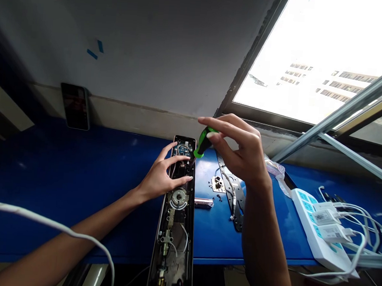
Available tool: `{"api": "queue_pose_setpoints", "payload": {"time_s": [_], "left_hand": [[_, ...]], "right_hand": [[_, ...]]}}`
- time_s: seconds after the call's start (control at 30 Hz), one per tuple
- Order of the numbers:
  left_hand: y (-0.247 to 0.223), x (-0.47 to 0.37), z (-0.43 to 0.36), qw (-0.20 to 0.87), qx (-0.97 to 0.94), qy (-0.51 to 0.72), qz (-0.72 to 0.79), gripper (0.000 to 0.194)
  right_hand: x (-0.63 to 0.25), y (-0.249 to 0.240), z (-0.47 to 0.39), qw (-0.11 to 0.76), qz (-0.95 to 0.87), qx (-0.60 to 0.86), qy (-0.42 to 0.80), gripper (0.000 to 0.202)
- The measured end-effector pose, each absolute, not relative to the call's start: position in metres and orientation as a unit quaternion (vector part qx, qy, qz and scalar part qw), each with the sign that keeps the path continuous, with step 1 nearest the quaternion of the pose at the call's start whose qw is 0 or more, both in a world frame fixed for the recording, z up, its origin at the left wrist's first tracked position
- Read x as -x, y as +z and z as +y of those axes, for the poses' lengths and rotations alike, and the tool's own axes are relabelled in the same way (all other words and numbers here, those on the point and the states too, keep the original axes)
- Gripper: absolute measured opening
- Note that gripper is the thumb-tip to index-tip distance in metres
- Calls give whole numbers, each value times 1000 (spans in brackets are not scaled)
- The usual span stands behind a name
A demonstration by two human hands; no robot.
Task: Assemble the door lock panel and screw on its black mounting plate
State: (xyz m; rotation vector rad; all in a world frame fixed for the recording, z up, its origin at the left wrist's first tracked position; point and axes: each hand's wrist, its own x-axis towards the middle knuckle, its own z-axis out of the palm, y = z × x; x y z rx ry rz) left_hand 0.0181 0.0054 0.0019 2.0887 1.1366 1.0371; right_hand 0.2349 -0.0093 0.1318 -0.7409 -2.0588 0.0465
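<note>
A long, narrow black housing (pixel 191 212), which looks like an opened door lock body, lies with its near end past the table's front edge. Inside are a blue circuit board (pixel 184 150), a round metal disc (pixel 178 198) and brass parts. My left hand (pixel 159 175) rests across the housing's upper part, fingers spread and touching it. A green and black screwdriver (pixel 202 143) is pinched in my right hand (pixel 239 148), tilted with its tip down at the housing's right side near the board. Exactly what the tip touches is too small to see.
Right of the housing lie a silver cylinder (pixel 204 202), a square metal plate (pixel 218 184), small screws (pixel 219 198) and a black perforated plate (pixel 238 207) with a cable. A white power strip (pixel 312 230) with chargers stands farther right. A phone (pixel 75 106) leans on the wall.
</note>
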Motion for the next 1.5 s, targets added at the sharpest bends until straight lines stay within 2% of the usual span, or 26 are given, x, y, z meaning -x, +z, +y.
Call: {"api": "queue_pose_setpoints", "payload": {"time_s": [0.13,0.27,0.33,0.5,0.6,0.7,0.9,1.0,1.1,1.3,1.5], "left_hand": [[2,-18,5,268,-776,387,421,53],[3,-18,5,265,-776,385,423,52],[3,-18,5,264,-776,385,423,52],[4,-18,4,264,-776,384,424,52],[3,-18,5,266,-776,385,423,51],[4,-18,5,267,-776,386,422,51],[5,-19,4,266,-774,387,424,51],[5,-19,4,268,-774,386,425,50],[4,-19,4,267,-773,387,426,49],[4,-20,4,260,-774,391,424,50],[1,-19,5,249,-777,395,422,47]], "right_hand": [[-236,134,-12,434,-844,292,121,45],[-237,134,-9,467,-831,299,39,31],[-237,133,-9,466,-829,307,22,30],[-236,133,-10,433,-838,293,155,47],[-237,131,-7,466,-831,288,97,36],[-237,130,-4,486,-823,292,30,34],[-235,130,-9,445,-829,287,181,43],[-235,128,-5,480,-815,308,103,32],[-236,127,-1,487,-812,321,33,32],[-237,131,-9,438,-822,321,170,45],[-236,134,-11,436,-839,322,43,32]]}}
